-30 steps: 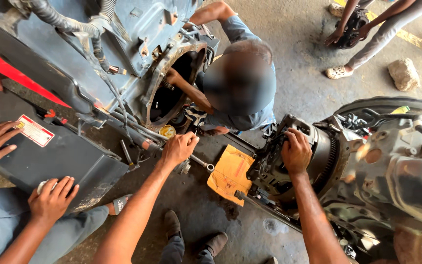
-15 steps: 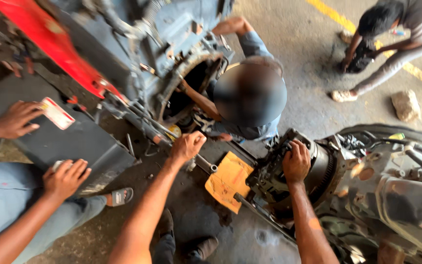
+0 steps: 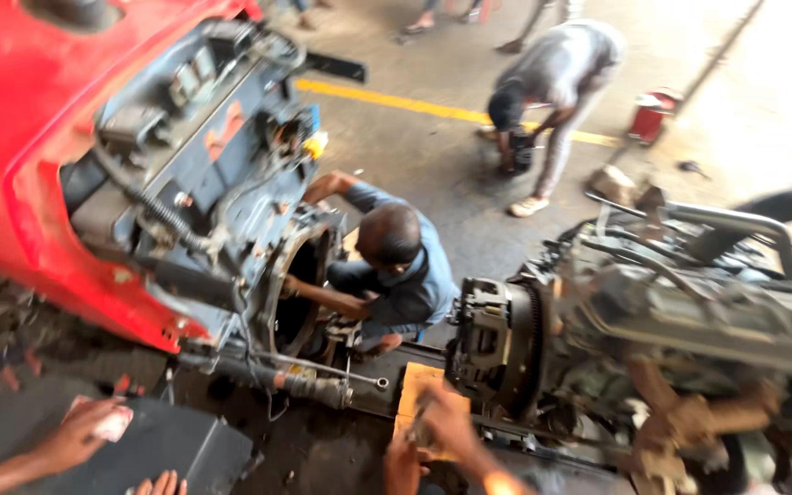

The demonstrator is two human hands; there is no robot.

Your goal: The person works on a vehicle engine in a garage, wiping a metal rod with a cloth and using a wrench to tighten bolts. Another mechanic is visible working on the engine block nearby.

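My two hands are together at the bottom middle, both blurred. My right hand sits over the near edge of an orange block that lies on the floor between the two machine halves. Just below it and touching it is my left hand. Whether either hand grips anything is lost in the blur. To the right stands the dark engine half with its round clutch face. To the left is the grey gearbox housing of the red tractor, with a thin steel rod sticking out below it.
A person in a blue shirt crouches between the halves, one arm inside the housing opening. Another person's hands rest on a dark panel at bottom left. A further person bends over at the back near a yellow floor line.
The view has tilted up and away from the floor. My left hand has left the rod and come down to my right hand, which has dropped from the clutch face to the orange block.
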